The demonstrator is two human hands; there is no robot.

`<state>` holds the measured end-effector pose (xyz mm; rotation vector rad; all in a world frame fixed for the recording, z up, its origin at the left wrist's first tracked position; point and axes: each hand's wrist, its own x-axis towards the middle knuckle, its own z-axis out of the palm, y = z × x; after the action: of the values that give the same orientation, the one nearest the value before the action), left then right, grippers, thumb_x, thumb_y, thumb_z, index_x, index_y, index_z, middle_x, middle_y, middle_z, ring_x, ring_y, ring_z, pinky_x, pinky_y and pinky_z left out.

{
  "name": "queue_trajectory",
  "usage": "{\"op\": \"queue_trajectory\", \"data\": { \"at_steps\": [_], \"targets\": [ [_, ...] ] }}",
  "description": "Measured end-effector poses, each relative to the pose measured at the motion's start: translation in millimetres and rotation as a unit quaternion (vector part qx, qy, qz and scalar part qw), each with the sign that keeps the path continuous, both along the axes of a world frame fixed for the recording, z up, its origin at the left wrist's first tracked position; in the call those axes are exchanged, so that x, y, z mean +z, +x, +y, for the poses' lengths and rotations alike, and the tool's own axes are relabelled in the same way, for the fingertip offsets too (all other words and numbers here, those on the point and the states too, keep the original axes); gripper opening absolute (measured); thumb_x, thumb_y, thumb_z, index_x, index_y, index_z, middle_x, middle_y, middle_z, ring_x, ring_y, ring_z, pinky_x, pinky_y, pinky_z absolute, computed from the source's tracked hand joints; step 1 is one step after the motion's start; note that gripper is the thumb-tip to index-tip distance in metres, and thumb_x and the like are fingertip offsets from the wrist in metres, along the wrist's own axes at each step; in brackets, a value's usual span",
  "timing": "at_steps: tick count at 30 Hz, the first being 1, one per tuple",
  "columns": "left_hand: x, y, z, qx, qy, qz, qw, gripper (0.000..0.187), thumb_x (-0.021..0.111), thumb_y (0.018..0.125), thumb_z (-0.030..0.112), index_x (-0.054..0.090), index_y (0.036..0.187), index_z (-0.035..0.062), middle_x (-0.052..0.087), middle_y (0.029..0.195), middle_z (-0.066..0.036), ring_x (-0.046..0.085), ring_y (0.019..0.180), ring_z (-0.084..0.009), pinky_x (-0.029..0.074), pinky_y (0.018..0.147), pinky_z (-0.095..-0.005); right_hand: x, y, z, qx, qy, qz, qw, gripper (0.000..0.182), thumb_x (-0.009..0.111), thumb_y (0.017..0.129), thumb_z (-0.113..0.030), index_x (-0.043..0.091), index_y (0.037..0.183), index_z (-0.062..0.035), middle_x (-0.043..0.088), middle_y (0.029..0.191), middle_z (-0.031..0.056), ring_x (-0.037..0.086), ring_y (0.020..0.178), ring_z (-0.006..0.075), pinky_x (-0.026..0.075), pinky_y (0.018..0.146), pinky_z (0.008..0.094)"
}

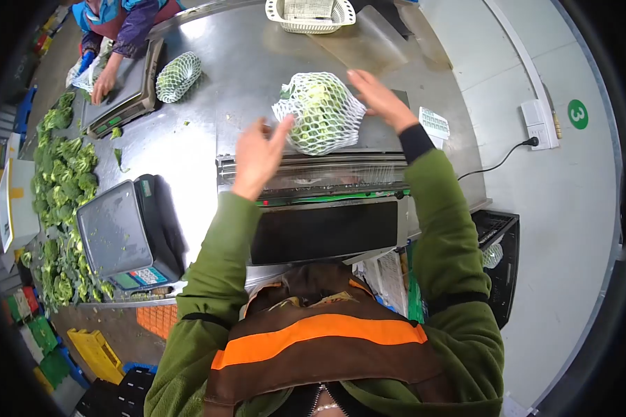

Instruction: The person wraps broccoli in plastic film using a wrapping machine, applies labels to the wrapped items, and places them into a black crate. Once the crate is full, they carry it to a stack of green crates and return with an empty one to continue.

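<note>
A head of broccoli in a white foam net [321, 115] lies on the steel table, just behind the wrapping machine [320, 187] with its film roll. My left hand [259, 154] is at the near left side of the net, thumb stretched up toward it and fingers apart. On the other side, my right hand [382, 101] is open beside the net's upper right edge, fingers pointing inward. Both hands hold nothing. Another netted broccoli [179, 76] rests further left on the table.
Loose broccoli [62, 181] is heaped along the left edge. A digital scale [122, 229] stands at front left; another scale [122, 90] is under a co-worker's hands [104, 80]. A white basket [310, 24] sits at the back, a label sheet [435, 124] at right near a wall socket [538, 125].
</note>
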<state>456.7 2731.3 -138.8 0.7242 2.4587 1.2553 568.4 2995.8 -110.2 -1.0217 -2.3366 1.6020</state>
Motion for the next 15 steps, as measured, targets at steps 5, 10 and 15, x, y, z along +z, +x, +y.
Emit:
{"op": "queue_trajectory", "data": {
  "at_steps": [5,10,15],
  "targets": [
    [9.0,-33.8,-103.6,-0.067,0.009,0.216,0.974,0.008,0.076,0.078,0.009,0.07,0.083,0.0067,0.061,0.076,-0.005,0.06,0.075,-0.0205,0.048,0.064,-0.0318,5.7,153.5,1.4,0.084,0.295,-0.099,0.947,0.022,0.075,0.076,-0.021,0.062,0.087,-0.0067,0.064,0.089,0.0108,0.063,0.08,0.03,0.05,0.071,0.039],
    [12.0,-46.3,-111.3,-0.312,-0.037,0.314,0.896,0.014,0.075,0.072,0.009,0.07,0.084,0.0125,0.06,0.082,-0.002,0.055,0.082,-0.0231,0.048,0.072,-0.0341,-8.5,173.9,-27.5,0.198,0.398,-0.026,0.895,0.021,0.077,0.071,-0.014,0.064,0.087,-0.0117,0.057,0.084,0.0042,0.057,0.088,0.0268,0.048,0.072,0.0385],
    [3.2,-44.2,-89.7,-0.432,-0.003,0.328,0.84,0.013,0.073,0.075,0.009,0.068,0.087,0.011,0.062,0.091,-0.003,0.055,0.088,-0.024,0.049,0.076,-0.0354,-21.8,143.5,-62.6,0.246,0.478,0.122,0.834,0.01,0.068,0.082,-0.008,0.065,0.092,-0.0062,0.061,0.089,0.0066,0.059,0.086,0.0265,0.049,0.075,0.0345]
  ]
}}
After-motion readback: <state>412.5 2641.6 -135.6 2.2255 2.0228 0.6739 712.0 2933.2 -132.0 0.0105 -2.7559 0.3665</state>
